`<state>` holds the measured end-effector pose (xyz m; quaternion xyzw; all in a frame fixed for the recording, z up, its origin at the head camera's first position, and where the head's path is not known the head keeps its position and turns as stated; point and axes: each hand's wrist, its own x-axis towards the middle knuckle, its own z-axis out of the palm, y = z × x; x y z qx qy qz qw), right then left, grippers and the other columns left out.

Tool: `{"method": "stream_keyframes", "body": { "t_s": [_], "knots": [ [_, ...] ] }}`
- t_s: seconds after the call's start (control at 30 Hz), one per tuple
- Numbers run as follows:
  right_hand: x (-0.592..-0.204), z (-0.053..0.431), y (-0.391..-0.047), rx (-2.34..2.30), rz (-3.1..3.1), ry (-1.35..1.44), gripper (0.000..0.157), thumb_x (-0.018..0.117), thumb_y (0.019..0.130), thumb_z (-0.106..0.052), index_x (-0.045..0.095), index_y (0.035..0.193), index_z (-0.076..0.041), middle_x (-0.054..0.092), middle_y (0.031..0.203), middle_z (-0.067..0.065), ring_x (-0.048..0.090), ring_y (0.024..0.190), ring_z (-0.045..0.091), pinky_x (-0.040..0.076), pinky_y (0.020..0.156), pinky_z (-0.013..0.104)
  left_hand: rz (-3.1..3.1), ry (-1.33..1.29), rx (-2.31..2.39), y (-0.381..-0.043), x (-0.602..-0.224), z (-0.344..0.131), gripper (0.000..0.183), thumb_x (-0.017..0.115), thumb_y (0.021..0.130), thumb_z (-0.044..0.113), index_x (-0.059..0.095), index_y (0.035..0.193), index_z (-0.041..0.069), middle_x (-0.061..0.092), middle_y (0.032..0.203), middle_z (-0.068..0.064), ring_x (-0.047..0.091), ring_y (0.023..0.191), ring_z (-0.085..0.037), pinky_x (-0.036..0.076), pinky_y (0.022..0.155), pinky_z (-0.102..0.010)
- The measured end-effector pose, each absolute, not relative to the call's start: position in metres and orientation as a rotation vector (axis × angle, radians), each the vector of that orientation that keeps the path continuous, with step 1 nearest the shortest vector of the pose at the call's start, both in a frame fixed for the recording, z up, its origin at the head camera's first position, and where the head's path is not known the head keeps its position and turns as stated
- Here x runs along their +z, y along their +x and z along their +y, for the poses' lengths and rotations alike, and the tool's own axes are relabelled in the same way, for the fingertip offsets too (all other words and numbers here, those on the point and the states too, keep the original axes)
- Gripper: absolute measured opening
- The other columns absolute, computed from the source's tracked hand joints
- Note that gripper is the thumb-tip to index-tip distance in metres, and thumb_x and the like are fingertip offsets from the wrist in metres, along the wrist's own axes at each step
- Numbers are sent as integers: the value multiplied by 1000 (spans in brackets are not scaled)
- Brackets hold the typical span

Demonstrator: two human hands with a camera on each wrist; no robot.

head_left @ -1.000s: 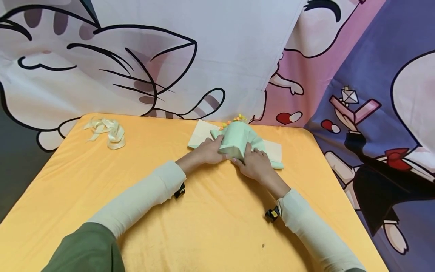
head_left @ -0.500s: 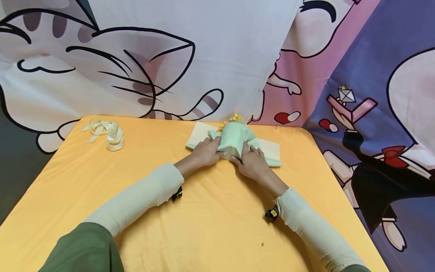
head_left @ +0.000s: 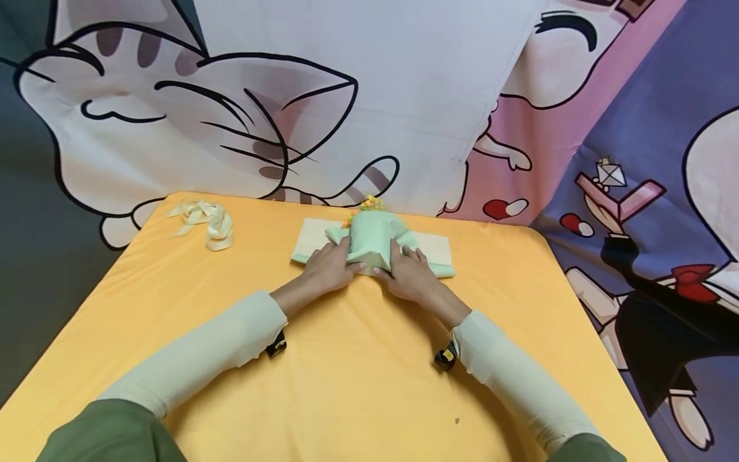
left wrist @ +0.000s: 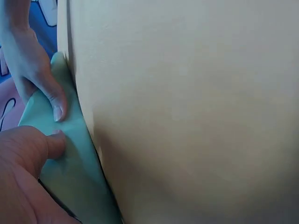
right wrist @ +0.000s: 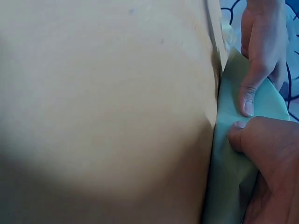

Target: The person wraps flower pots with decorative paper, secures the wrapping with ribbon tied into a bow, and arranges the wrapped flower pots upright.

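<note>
A bundle of mint-green wrapping paper lies near the far edge of the yellow-covered table, its middle bulging up between two flat, pale side flaps. Small yellow and orange flowers peek out at its far end. My left hand grips the bundle's left side, and my right hand grips the right side. Both thumbs press on the near face, almost tip to tip; in the left wrist view the green paper shows under them. Much of the fingers is hidden behind the paper.
A loose coil of cream ribbon lies at the table's far left. Behind the table hang printed cartoon cloths, close to its far edge. A small dark speck marks the near right of the tabletop.
Both hands have shifted the paper bundle to the left along the table, and its side flaps now lie more level. Their hold looks the same. The head view has turned slightly.
</note>
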<state>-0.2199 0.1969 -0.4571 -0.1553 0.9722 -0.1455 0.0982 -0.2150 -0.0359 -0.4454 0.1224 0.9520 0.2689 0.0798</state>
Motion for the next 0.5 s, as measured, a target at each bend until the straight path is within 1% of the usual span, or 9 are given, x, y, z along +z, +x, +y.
{"method": "stream_keyframes", "body": {
  "t_s": [0.13,0.23,0.3,0.33,0.4,0.43,0.5],
  "knots": [
    [-460,186,-223,-439,2865,-529,103,49,114,-68,10,179,2,57,166,30,29,171,51,14,141,71,2880,322,835,-205,-445,-48,89,68,112,52,33,175,1,55,166,-31,56,151,-51,44,128,-67],
    [-449,176,-215,-448,2840,-553,99,51,116,-61,9,179,3,49,173,30,26,172,51,14,141,70,2907,312,858,-193,-442,-56,88,69,112,50,35,173,-2,55,164,-35,57,150,-53,46,126,-68],
    [-441,170,-208,-433,2852,-581,95,54,116,-57,14,178,4,45,174,32,28,168,54,20,138,72,2929,323,838,-186,-437,-60,87,68,112,48,35,173,-4,57,162,-36,60,147,-53,49,123,-67],
    [-438,167,-206,-431,2863,-600,92,56,116,-55,20,176,5,44,171,33,32,163,54,25,135,70,2941,333,818,-183,-435,-62,86,67,113,49,35,172,-5,57,161,-37,60,146,-53,51,122,-66],
    [-432,163,-203,-401,2877,-648,87,59,116,-52,28,173,6,44,161,33,39,149,53,34,125,66,2953,340,809,-179,-433,-66,85,66,113,49,36,172,-5,60,158,-38,62,144,-54,53,119,-66],
    [-429,162,-203,-394,2879,-668,88,61,114,-53,30,172,7,45,157,33,42,142,50,37,121,64,2954,339,803,-177,-432,-67,86,65,113,50,36,172,-5,60,157,-38,62,143,-54,53,118,-66],
    [-423,160,-204,-434,2846,-678,93,67,110,-55,34,171,6,50,154,31,46,138,47,41,119,60,2946,336,789,-177,-431,-71,87,63,114,51,33,173,-5,61,157,-37,61,144,-54,53,119,-66]
  ]
}}
